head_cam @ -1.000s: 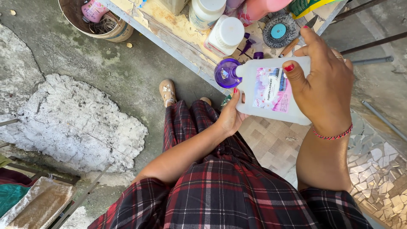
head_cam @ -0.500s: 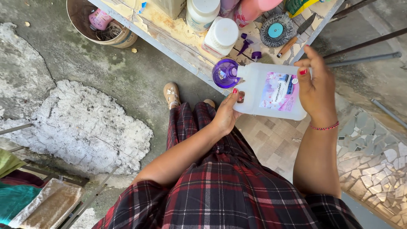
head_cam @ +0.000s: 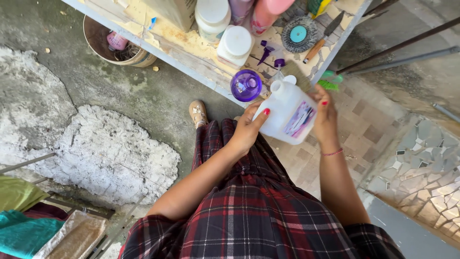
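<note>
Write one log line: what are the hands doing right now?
left hand: steadies white jug | right hand: grips jug | purple funnel: on bench

The white jug [head_cam: 289, 112] looks like smooth, slightly translucent plastic with a glossy paper label, and the purple cap [head_cam: 246, 85] beside it is shiny see-through plastic. The shelf [head_cam: 191, 48] is worn wood with flaking, matt cream paint, above a rough concrete floor [head_cam: 96, 144]. The round wire brush [head_cam: 299, 34] seems to be dull metal bristles, and the plaid skirt [head_cam: 258, 211] is soft woven cloth.
</note>
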